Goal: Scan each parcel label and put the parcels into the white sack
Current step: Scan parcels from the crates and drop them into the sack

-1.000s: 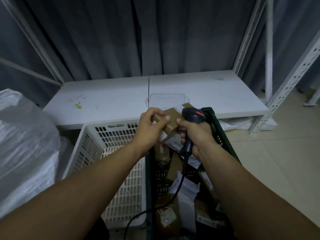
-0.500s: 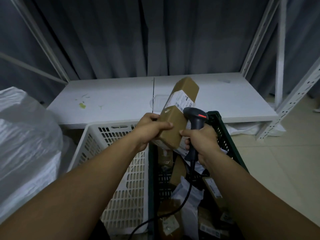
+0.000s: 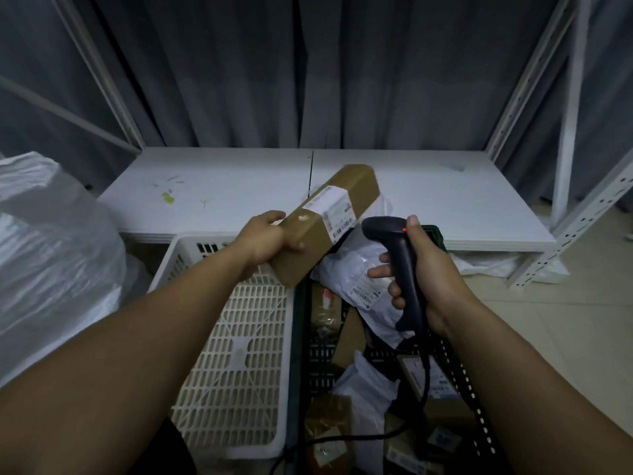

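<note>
Head view: the long brown parcel (image 3: 329,222) is gripped at its near end by the left hand (image 3: 265,240). The right hand (image 3: 423,269) clasps one black scanner (image 3: 397,265). Under it, one dark crate (image 3: 459,382) holds several parcels; beside, one white basket (image 3: 236,337). Left of the left hand lies the white sack (image 3: 51,255).

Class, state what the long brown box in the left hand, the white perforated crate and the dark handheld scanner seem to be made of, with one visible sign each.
Long brown box: likely cardboard, matte, with crisp folded edges. White perforated crate: apparently moulded plastic, with regular slots. Dark handheld scanner: probably hard plastic, smooth with a slight sheen.
</note>
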